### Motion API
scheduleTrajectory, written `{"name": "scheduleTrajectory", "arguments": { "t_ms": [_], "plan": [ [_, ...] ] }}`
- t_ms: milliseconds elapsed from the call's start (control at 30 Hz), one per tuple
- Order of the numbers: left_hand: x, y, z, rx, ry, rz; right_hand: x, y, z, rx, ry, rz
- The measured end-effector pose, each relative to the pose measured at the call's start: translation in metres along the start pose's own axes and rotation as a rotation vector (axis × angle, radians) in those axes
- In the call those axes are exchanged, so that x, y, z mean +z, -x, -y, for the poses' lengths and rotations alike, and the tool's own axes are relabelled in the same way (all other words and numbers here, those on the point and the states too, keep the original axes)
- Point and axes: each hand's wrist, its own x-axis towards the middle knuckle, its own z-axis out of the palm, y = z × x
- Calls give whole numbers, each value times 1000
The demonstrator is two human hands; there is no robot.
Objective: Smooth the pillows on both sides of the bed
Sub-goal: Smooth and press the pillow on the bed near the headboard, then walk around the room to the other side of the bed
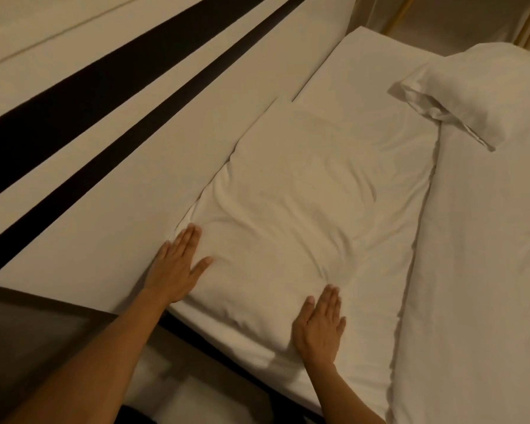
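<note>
A white near pillow (303, 215) lies flat at the head of the bed, its long edge against the pale padded headboard (153, 166), as a person presses both palms onto its closest end. The left hand (175, 267) rests flat by the headboard-side corner with fingers together and thumb spread; the right hand (320, 324) lies flat on the opposite corner, fingers extended, neither hand gripping anything. Creases run across the pillow's middle, suggesting the smoothing here is only partly done. The far pillow (484, 90), on the other side of the bed, sits well apart, puffed and askew with a loose flap at its open end, and appears untouched. A white duvet (478, 270) covers the mattress beside the pillow. Two dark bands (110, 130) cross the headboard; warm, dim light fills the room
</note>
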Motion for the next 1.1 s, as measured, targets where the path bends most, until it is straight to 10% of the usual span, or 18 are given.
{"name": "scheduleTrajectory", "arguments": {
  "t_ms": [500, 1100],
  "plan": [
    [-176, 49, -124, 6, -63, 240, -197, 17, 62, -229, 340, 211],
    [-458, 112, -325, 294, -242, -97, -529, 100, 153, -385, 324, -342]
  ]
}}
